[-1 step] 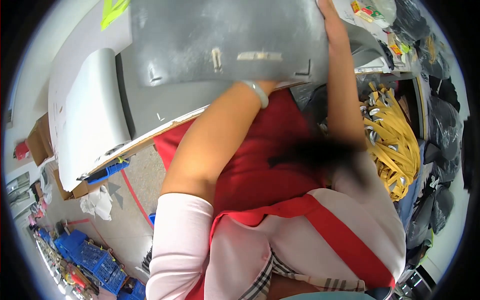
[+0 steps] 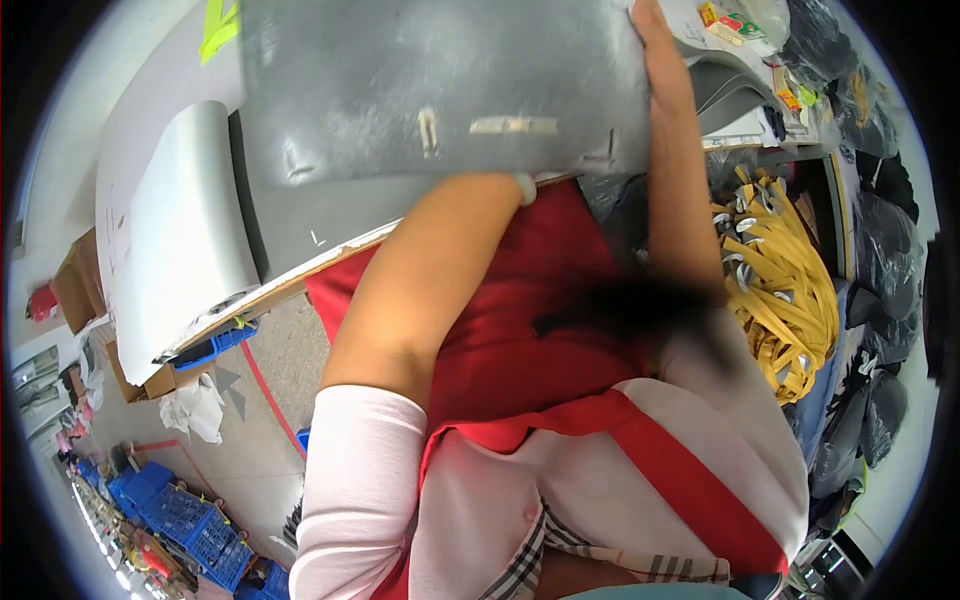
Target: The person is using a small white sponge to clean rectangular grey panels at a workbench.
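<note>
A large grey panel [image 2: 440,90] with pieces of tape on it fills the top of the view, tilted over a workbench. My right hand [image 2: 648,30] grips its right edge, arm stretched upward. My left forearm reaches up to the panel's lower edge; a pale wristband [image 2: 524,186] shows at the wrist, and my left hand is hidden behind the panel. I wear a red apron [image 2: 520,330] over a pink top.
A curved silver-white sheet [image 2: 185,240] lies on the bench at left. A pile of yellow straps [image 2: 785,290] sits at right beside black bags [image 2: 880,210]. On the floor at lower left are blue crates [image 2: 185,520], a cardboard box [image 2: 75,285] and crumpled white plastic [image 2: 195,410].
</note>
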A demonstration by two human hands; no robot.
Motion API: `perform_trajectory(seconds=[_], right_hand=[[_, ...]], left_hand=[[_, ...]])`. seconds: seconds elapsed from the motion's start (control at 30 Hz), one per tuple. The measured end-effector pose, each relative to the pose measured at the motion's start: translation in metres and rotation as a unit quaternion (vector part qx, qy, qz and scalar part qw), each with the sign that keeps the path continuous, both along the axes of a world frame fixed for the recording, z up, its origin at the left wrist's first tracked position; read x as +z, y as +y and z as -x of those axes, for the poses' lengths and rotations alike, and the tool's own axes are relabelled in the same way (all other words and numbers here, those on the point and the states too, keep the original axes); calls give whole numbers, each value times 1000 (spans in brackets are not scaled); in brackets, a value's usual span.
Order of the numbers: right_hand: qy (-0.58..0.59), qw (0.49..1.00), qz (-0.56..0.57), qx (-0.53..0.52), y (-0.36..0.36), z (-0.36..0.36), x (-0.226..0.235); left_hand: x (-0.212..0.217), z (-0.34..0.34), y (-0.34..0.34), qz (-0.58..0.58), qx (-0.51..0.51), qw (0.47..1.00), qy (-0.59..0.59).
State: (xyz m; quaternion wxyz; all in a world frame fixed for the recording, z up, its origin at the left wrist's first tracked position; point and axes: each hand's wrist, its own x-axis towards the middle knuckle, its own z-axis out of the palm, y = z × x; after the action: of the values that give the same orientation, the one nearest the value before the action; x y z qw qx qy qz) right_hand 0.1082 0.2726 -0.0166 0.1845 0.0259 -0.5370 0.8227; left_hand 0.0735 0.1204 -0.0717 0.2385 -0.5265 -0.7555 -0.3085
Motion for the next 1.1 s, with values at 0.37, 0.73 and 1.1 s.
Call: perform_trajectory(seconds=[0.37,0.73,1.1], right_hand=[[-158,974,160,-21,42,-19,-57],[-188,975,114,-8,26,-36,-39],[-257,966,29,14,34,-17,-34]], left_hand=[[13,108,-158,-171,126,967,-141],[160,74,-629,-446,554,680,-182],[1,-30,-714,-221,808,481,-259]])
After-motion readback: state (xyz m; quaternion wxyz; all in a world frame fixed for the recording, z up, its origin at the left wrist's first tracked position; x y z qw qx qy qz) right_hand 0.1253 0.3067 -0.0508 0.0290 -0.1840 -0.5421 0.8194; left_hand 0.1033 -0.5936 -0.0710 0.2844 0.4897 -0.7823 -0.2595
